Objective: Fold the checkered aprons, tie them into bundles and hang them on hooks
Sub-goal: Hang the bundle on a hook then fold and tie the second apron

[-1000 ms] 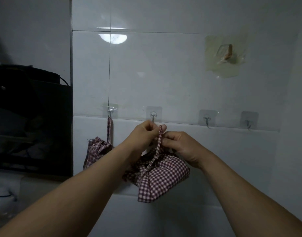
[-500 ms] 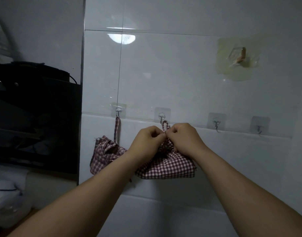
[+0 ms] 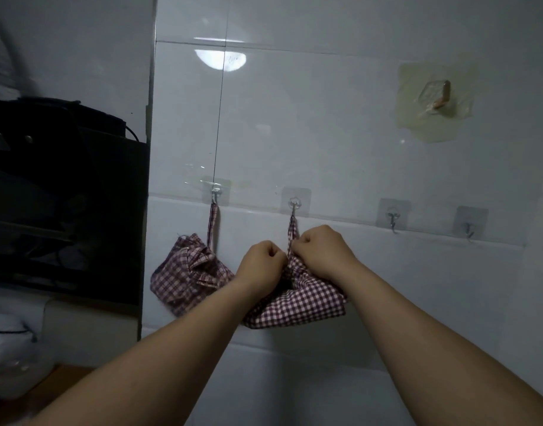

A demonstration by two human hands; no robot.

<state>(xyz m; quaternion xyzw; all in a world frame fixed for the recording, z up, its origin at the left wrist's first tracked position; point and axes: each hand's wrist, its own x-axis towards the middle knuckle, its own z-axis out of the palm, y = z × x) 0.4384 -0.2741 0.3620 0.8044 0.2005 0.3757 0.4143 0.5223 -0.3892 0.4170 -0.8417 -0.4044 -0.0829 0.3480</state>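
Observation:
A red-and-white checkered apron bundle (image 3: 301, 305) hangs against the white tiled wall, and its strap (image 3: 292, 229) runs up to the second hook (image 3: 294, 203). My left hand (image 3: 262, 262) and my right hand (image 3: 321, 252) are curled at the top of this bundle, one on each side of the strap, pinching the cloth there. Another checkered bundle (image 3: 187, 276) hangs to the left by its strap from the first hook (image 3: 215, 189).
Two bare adhesive hooks, one (image 3: 392, 219) and another (image 3: 469, 229), sit further right on the wall. A yellowed patch with an old hook (image 3: 434, 101) is higher up. A black appliance (image 3: 64, 198) fills the left side.
The strap loop rose to the second hook and now hangs on it. Both hands came together and then sank slightly with the bundle's top. The camera shifted left.

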